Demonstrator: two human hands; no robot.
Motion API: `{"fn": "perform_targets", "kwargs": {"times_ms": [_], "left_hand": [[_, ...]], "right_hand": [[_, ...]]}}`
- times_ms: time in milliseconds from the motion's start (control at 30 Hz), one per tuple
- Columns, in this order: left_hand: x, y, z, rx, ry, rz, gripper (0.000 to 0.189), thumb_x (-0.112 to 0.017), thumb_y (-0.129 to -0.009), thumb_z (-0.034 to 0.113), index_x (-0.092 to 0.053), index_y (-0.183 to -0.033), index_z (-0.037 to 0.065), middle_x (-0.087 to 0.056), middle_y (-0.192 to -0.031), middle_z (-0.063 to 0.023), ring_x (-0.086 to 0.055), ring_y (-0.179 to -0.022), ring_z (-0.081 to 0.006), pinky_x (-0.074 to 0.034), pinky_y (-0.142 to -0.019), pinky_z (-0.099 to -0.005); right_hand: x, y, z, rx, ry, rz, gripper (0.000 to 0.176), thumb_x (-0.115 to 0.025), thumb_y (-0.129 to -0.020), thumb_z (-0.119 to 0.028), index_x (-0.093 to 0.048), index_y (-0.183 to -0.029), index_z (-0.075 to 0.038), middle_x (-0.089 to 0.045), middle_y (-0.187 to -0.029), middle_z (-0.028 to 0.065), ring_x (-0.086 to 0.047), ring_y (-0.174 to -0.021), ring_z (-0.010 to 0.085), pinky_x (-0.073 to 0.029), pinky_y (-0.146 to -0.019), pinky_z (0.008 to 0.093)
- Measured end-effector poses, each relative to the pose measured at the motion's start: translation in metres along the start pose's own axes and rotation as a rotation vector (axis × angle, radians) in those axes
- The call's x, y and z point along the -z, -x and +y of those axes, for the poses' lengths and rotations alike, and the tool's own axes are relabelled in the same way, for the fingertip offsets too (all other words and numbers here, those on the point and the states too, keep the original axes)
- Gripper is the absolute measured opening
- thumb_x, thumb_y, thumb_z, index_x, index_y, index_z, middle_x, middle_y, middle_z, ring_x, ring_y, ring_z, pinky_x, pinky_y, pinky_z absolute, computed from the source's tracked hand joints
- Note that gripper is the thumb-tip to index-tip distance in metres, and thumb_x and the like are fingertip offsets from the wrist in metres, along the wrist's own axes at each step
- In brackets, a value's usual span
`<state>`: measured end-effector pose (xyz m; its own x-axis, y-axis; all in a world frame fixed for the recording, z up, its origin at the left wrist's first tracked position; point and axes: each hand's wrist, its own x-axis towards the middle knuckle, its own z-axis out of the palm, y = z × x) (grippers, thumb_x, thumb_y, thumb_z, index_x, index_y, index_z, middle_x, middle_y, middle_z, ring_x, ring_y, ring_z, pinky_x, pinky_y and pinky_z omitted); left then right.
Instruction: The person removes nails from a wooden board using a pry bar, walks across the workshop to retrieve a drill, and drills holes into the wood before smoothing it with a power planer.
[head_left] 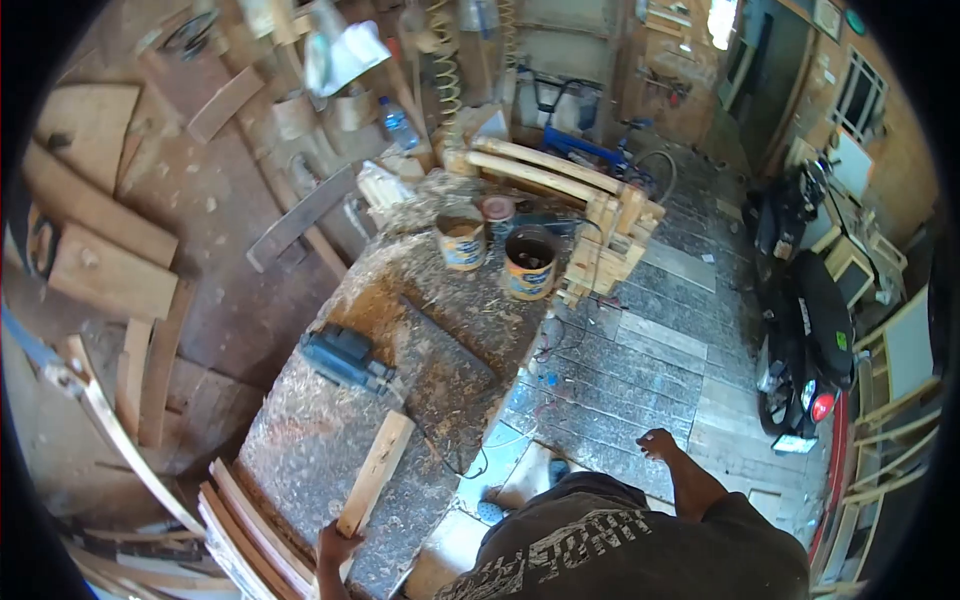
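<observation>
My left hand (337,549) is closed around the near end of a short wooden board (376,470), which lies along the workbench (290,440). Just beyond the board's far end rests a blue electric planer (345,357), its cord trailing toward the bench edge. A long dark flat bar (447,338) lies to the right of the planer among shavings. My right hand (657,444) hangs out to my right over the floor, fingers loosely bent and thumb apart, with nothing visible in it.
Two open paint tins (461,243) (530,262) stand on the bench's far end, near stacked wooden blocks (605,245). Curved wooden strips (255,530) lean at the bench's near left side. A motorcycle (808,340) is parked at right. Planks (115,270) lie at left.
</observation>
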<state>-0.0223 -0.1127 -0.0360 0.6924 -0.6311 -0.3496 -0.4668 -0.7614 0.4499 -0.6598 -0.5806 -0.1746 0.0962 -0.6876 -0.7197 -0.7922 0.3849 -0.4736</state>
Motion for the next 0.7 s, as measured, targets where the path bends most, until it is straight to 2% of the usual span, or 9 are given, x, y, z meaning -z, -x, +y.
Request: {"fn": "perform_targets", "kwargs": {"times_ms": [67,167,200,267,333,400,433,600,700], "left_hand": [[0.013,0.018,0.041,0.054,-0.057,0.117,0.046,-0.086,-0.056,0.025,-0.068,-0.091,0.0,-0.069,-0.077,-0.0185,-0.07,-0.072,-0.0291,-0.053,-0.065,-0.0399],[0.013,0.017,0.039,-0.13,0.256,0.284,0.034,-0.079,-0.065,0.017,-0.063,-0.088,-0.003,-0.063,-0.073,-0.0057,-0.061,-0.064,-0.0163,-0.049,-0.058,-0.0332],[0.051,0.05,0.15,0.099,0.024,0.191,0.041,-0.074,-0.076,0.023,-0.067,-0.109,0.0,-0.069,-0.097,-0.0212,-0.064,-0.088,-0.0241,-0.05,-0.076,-0.0433],[0.054,0.042,0.203,0.116,0.033,0.262,0.048,-0.077,-0.072,0.024,-0.064,-0.108,-0.007,-0.068,-0.097,-0.0224,-0.063,-0.089,-0.0267,-0.049,-0.077,-0.044],[0.045,0.034,0.284,0.072,0.182,0.362,0.044,-0.077,-0.072,0.025,-0.065,-0.105,-0.002,-0.068,-0.097,-0.0175,-0.062,-0.09,-0.0246,-0.049,-0.077,-0.0412],[0.007,-0.006,0.324,-0.191,0.728,0.335,0.03,-0.075,-0.072,0.016,-0.061,-0.09,-0.003,-0.058,-0.072,-0.0038,-0.056,-0.06,-0.0146,-0.045,-0.054,-0.0295],[-0.007,0.004,0.399,-0.174,0.745,0.331,0.028,-0.073,-0.076,0.018,-0.059,-0.091,-0.001,-0.055,-0.071,-0.0022,-0.052,-0.057,-0.0123,-0.04,-0.05,-0.0269],[-0.102,-0.027,0.606,-0.331,0.743,0.275,0.035,-0.074,-0.075,0.02,-0.062,-0.099,-0.002,-0.061,-0.081,-0.0045,-0.057,-0.07,-0.014,-0.046,-0.063,-0.0295],[-0.147,-0.042,0.716,-0.293,0.756,0.031,0.028,-0.076,-0.074,0.012,-0.064,-0.096,-0.002,-0.064,-0.083,-0.0035,-0.058,-0.071,-0.0124,-0.047,-0.064,-0.0276]], "right_hand": [[0.014,0.006,0.033,-0.07,-0.032,0.029,0.037,-0.071,-0.085,-0.038,-0.067,-0.099,-0.004,-0.071,-0.083,0.0098,-0.067,-0.062,0.0205,-0.057,-0.056,0.0369],[0.032,-0.001,0.088,-0.18,-0.08,0.047,0.037,-0.071,-0.085,-0.039,-0.066,-0.101,-0.005,-0.07,-0.083,0.0093,-0.068,-0.063,0.0196,-0.057,-0.057,0.0378],[0.036,-0.005,0.104,-0.195,-0.111,0.053,0.037,-0.071,-0.085,-0.039,-0.066,-0.101,-0.005,-0.07,-0.083,0.0093,-0.068,-0.063,0.0196,-0.057,-0.057,0.0378],[0.06,-0.016,0.129,-0.278,-0.108,-0.008,0.035,-0.071,-0.085,-0.038,-0.066,-0.099,-0.006,-0.07,-0.082,0.009,-0.068,-0.064,0.0198,-0.058,-0.058,0.0385],[0.086,-0.038,0.159,-0.287,-0.166,-0.014,0.034,-0.07,-0.086,-0.038,-0.066,-0.097,-0.007,-0.069,-0.081,0.0086,-0.068,-0.065,0.0206,-0.057,-0.057,0.0389],[0.12,-0.064,0.188,-0.306,-0.299,0.03,0.035,-0.07,-0.086,-0.04,-0.066,-0.096,-0.007,-0.069,-0.081,0.0084,-0.068,-0.066,0.0222,-0.057,-0.058,0.0399],[0.136,-0.081,0.206,-0.305,-0.339,0.051,0.033,-0.069,-0.087,-0.039,-0.066,-0.096,-0.007,-0.069,-0.081,0.0089,-0.067,-0.066,0.0234,-0.057,-0.057,0.0406],[0.243,-0.146,0.275,-0.302,-0.514,0.196,0.028,-0.07,-0.087,-0.034,-0.066,-0.095,-0.007,-0.068,-0.08,0.0099,-0.065,-0.061,0.0222,-0.055,-0.053,0.0404],[0.308,-0.18,0.261,-0.077,-0.594,0.268,0.033,-0.074,-0.083,-0.032,-0.064,-0.094,-0.003,-0.067,-0.072,0.011,-0.065,-0.055,0.0214,-0.054,-0.048,0.0353]]}}
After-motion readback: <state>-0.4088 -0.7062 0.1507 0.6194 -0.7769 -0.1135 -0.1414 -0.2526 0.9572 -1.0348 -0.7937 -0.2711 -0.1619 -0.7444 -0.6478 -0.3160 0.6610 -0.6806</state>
